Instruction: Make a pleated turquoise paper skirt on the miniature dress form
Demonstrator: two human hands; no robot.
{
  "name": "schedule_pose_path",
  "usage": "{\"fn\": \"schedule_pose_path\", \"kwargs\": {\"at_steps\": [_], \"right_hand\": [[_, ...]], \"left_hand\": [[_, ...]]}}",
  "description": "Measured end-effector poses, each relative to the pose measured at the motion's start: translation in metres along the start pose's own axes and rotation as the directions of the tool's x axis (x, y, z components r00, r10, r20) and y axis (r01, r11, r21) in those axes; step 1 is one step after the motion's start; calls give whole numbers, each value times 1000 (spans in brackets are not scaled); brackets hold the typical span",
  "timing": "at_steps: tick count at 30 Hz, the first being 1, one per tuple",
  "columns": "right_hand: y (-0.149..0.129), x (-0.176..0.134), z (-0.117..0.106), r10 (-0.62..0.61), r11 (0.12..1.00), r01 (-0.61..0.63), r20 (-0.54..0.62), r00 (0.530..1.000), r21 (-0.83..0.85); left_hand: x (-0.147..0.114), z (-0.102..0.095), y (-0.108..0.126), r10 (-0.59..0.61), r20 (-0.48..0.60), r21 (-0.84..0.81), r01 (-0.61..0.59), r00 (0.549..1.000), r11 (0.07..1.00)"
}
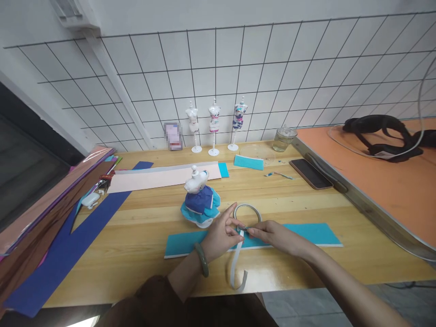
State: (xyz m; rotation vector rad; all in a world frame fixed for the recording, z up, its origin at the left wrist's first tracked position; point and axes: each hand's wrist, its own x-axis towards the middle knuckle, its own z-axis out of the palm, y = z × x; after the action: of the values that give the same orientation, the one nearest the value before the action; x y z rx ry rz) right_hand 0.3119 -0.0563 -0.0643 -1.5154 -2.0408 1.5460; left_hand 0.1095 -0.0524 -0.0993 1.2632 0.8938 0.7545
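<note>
In the head view, my left hand point(223, 231), with a green bangle point(201, 260) on its wrist, pinches a narrow white strip of tape point(234, 263). The strip hangs over the table's front with a curled lower end. A thin roll of tape point(248, 207) stands just beyond my fingers. My right hand point(267, 234) closes on a small dark thing at the strip's upper end; its kind is unclear. Beneath both hands lies a long turquoise strip point(306, 234) with a white lower edge. Left of the roll stands a small dress form point(197, 181) in a blue and turquoise skirt.
Three small mannequins point(214, 125) stand by the tiled wall. A glass cup point(284, 138) and a phone point(310, 173) are at the right, near an orange surface point(374, 181) carrying black straps. Pale pink point(163, 177) and dark blue strips point(85, 231), plus an earbud case point(90, 200), lie left.
</note>
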Motion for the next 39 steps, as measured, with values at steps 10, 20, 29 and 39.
{"fn": "schedule_pose_path", "kwargs": {"at_steps": [10, 20, 29, 39], "right_hand": [[2, 1, 3, 9, 1000, -9, -33, 999, -8], [4, -1, 6, 18, 1000, -19, -60, 998, -14], [4, -1, 10, 16, 1000, -17, -86, 996, -18], [-2, -11, 11, 8, 997, -18, -138, 990, -71]], "left_hand": [[0, -1, 1, 3, -9, -7, -3, 1000, 1000], [-2, -1, 3, 5, 5, 4, -5, 1000, 1000], [-6, -1, 6, 3, 13, 10, -3, 1000, 1000], [-3, 0, 3, -2, -4, 8, 2, 1000, 1000]]}}
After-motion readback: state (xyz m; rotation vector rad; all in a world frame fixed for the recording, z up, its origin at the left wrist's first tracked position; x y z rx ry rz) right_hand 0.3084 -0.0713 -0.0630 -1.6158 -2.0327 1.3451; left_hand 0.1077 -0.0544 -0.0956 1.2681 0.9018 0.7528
